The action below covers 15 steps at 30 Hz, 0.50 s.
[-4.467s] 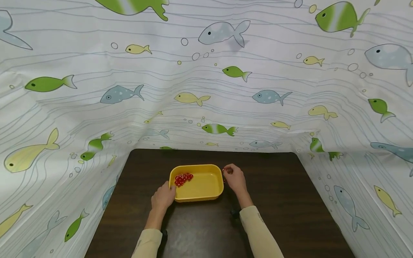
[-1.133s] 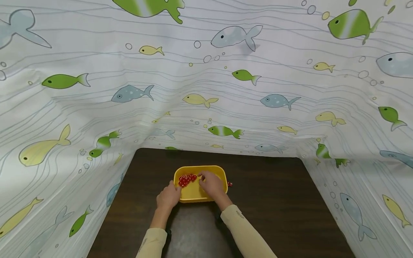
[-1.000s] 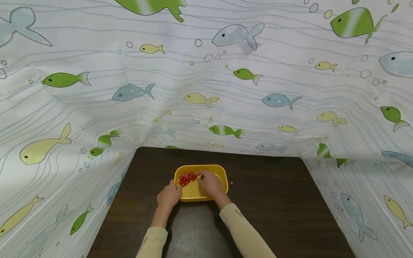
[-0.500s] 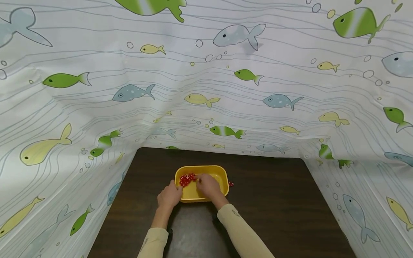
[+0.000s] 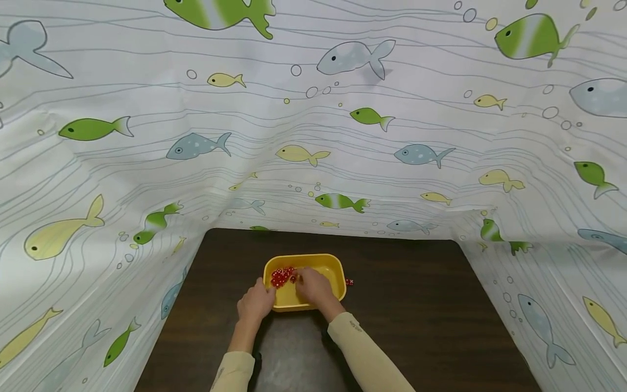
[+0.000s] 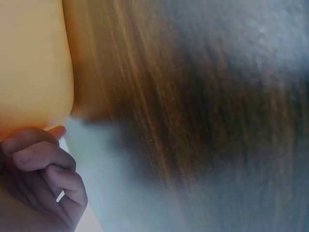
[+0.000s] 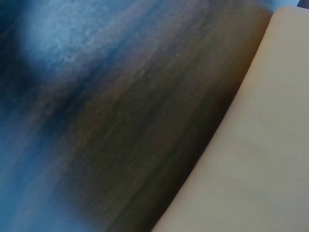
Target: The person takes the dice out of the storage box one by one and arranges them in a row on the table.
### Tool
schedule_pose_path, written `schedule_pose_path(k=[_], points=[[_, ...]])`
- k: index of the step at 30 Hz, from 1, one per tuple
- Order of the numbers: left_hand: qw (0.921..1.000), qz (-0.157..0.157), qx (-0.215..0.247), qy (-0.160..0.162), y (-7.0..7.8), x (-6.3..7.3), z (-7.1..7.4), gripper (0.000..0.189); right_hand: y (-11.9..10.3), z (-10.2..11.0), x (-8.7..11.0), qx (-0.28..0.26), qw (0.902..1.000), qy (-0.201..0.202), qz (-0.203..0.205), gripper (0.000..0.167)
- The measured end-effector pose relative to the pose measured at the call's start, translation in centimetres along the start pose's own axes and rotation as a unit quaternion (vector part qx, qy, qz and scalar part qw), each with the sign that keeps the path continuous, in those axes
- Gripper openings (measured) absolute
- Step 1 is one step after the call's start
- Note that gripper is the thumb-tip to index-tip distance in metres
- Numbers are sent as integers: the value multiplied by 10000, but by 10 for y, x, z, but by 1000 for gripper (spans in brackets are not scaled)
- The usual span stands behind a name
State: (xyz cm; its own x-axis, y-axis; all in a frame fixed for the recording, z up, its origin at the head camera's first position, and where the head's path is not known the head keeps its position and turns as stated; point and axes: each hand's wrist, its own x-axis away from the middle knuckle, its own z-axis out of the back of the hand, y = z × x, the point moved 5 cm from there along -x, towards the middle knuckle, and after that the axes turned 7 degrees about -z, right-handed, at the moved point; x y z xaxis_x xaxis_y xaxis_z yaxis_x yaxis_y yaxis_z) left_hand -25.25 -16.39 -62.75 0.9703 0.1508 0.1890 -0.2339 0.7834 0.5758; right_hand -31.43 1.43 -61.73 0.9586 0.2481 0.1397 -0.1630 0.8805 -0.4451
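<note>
Tray (image 5: 330, 272) gripped in curled left hand (image 5: 256, 300)

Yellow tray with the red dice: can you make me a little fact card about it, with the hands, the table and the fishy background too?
Container: yellow tray
Inside: pile of red dice with white dots, at its left end
Outside: red dice just past its right end; exact number unclear
Left hand: grips the tray's left side
Right hand: over the tray, fingertips by the pile; whether it holds a die is unclear
Table: dark brown, wood-grained
Background: white fish-print sheet; green, yellow and blue-gray fish
</note>
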Motion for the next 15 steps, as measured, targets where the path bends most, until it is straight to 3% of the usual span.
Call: schedule_pose_path(k=[8,15], points=[[10000,-64,-73,21,-2,0,-2,64,2,-4,1,132,9999,23,20,23],[10000,-60,-16,-9,-1,0,-1,63,1,-2,1,-112,9998,-172,-7,16]])
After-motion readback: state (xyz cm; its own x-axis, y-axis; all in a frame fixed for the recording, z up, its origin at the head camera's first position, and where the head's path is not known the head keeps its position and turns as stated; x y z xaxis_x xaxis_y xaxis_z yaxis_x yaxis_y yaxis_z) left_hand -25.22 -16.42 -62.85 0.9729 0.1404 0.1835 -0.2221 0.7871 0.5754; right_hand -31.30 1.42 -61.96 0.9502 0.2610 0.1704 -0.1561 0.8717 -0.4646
